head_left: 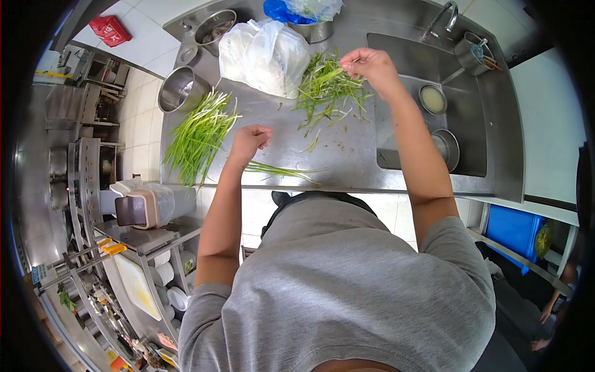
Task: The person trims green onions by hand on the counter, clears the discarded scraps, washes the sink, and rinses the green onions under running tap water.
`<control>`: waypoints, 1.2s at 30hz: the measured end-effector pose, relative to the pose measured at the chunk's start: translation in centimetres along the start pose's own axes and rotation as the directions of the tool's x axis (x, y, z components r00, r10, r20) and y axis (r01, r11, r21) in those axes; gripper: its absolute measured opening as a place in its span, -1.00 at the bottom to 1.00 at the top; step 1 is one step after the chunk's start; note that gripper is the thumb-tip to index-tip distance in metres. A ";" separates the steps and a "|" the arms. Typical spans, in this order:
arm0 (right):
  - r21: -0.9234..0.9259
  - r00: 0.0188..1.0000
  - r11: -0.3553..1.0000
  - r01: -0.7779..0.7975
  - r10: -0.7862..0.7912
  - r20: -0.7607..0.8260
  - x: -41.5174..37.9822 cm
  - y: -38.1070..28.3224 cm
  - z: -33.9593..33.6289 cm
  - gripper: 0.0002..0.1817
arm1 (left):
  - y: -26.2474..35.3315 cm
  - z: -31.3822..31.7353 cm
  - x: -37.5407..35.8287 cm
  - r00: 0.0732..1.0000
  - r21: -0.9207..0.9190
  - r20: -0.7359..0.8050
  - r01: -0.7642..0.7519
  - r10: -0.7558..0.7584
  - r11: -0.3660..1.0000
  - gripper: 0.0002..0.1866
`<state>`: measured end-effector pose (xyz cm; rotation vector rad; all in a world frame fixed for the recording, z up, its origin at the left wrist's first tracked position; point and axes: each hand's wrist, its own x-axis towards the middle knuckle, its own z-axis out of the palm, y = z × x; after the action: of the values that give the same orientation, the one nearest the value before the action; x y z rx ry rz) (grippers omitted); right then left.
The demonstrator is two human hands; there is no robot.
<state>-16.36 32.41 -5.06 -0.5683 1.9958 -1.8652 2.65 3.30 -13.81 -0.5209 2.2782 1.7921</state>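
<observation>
My left hand [250, 141] is held over the steel counter with its fingers curled closed. Whether anything is inside them is hidden. Just under that wrist, a few thin green onions [285, 170] lie along the counter's front edge. To the left is a large bunch of green onions [201, 136], white ends pointing away from me. My right hand [370, 67] is raised at the right edge of a loose heap of green scraps [328, 90], thumb and fingers pinched together. What sits in the pinch is too small to name.
A white plastic bag [266, 59] stands behind the greens. A steel pot [183, 90] is at the left edge, another pot [215, 28] farther back. On the right, the sink [403, 124] holds a bowl of cloudy liquid [432, 99]. A lidded bin [149, 208] stands left.
</observation>
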 end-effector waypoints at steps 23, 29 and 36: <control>-0.470 0.975 0.859 -0.204 0.220 -0.022 -6.5 13.2 3.1 -0.62 | -5.7 6.2 -3.6 0.887 0.802 0.381 -0.457 0.261 0.384 -0.77; -0.122 0.968 0.961 -0.250 0.246 -0.044 -5.9 13.3 4.1 -0.64 | -1.8 7.4 -0.9 0.988 0.413 -0.064 -0.102 0.141 0.905 -0.90; 0.428 0.927 0.823 -0.373 0.348 0.139 -6.9 8.3 9.3 -0.76 | 4.9 9.0 0.8 0.927 0.336 -0.126 -0.295 0.354 0.894 -0.85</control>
<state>-6.08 28.40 -14.17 -0.0931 1.4307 -1.9407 -0.56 12.92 -11.97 -0.2664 2.8550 1.5114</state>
